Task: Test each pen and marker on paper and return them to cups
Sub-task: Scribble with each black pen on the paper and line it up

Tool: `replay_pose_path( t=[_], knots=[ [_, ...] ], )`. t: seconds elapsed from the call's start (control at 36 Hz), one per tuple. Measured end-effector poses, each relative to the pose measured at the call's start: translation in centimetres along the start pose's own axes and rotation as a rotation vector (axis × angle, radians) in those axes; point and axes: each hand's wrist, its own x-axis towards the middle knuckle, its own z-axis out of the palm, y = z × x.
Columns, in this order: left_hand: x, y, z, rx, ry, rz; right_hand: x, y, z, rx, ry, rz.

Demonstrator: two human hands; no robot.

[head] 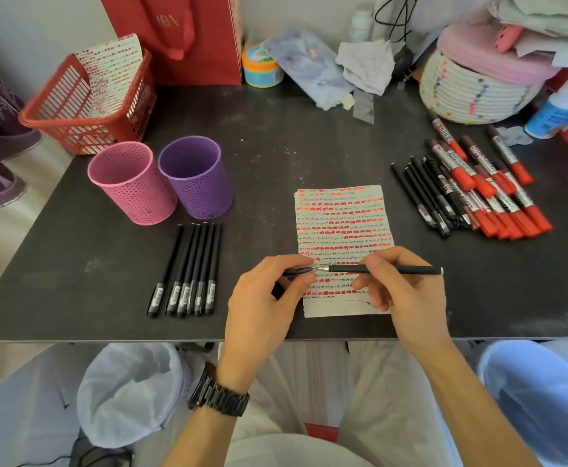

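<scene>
My right hand (400, 284) holds a black pen (407, 270) level over the lower part of the test paper (343, 224), its bare tip pointing left. My left hand (265, 298) pinches the pen's black cap (297, 272) just left of the tip, a small gap between them. The paper is covered in rows of red and black marks. A pink cup (131, 183) and a purple cup (195, 176) stand at the left. Several black pens (188, 274) lie in a row in front of the cups. A pile of black pens (427, 197) and red markers (488, 183) lies at the right.
A red basket (73, 119) with a marked sheet stands at the back left beside a red bag (188, 35). A woven basket (471, 92), a blue bottle (555, 109), crumpled cloth and a small tub crowd the back. The black table's front edge (141, 338) runs under my wrists.
</scene>
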Motion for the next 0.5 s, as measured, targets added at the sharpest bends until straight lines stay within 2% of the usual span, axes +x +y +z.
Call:
replay_pose_path(
  t=[0.33, 0.5],
  knots=[
    [-0.16, 0.18, -0.11, -0.021, -0.004, 0.052, -0.25, -0.31, 0.23, -0.119, -0.086, -0.014],
    [-0.12, 0.05, -0.20, -0.047, -0.026, 0.052, -0.30, -0.48, 0.49, -0.218, -0.180, -0.038]
  ],
)
